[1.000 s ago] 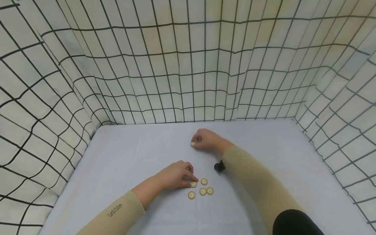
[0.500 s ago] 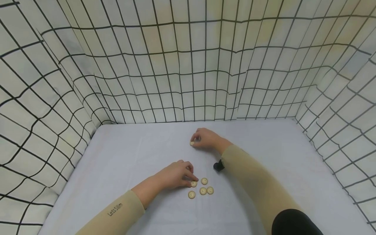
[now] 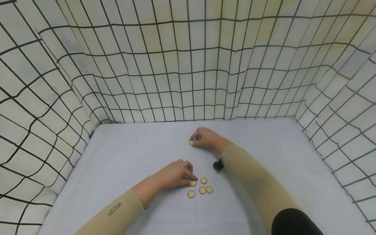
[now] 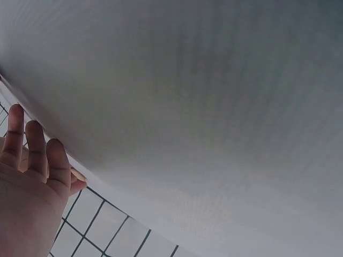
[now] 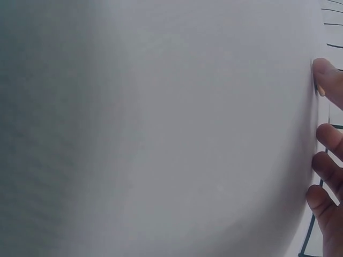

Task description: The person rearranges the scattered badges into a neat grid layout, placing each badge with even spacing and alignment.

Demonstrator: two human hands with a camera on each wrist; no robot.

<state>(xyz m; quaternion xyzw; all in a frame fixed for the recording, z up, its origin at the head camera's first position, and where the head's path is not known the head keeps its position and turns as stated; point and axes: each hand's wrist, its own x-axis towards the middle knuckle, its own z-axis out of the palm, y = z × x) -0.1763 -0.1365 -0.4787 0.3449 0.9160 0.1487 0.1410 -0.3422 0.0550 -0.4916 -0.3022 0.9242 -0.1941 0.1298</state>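
In the head view my left hand (image 3: 176,174) rests low over the white cloth, its thumb and index finger pinching a round cream button (image 3: 193,183) at the edges. Farther back, my right hand (image 3: 205,137) holds another button (image 3: 191,143) between thumb and index finger, close to the cloth. Beside the left fingertips lie several loose buttons, among them a back one (image 3: 204,180), a front one (image 3: 191,194) and a touching pair to the right (image 3: 202,190). The left wrist view catches the left hand (image 4: 32,187) at its edge; the right wrist view shows right fingertips (image 5: 328,166).
A white cloth (image 3: 132,147) covers the table. White walls with a dark grid (image 3: 188,65) stand at the back and both sides. A black object (image 3: 218,165) sits under the right wrist, by the tan sleeve (image 3: 252,179).
My right hand has shifted very slightly left with its button. The left hand and the loose buttons keep their places.
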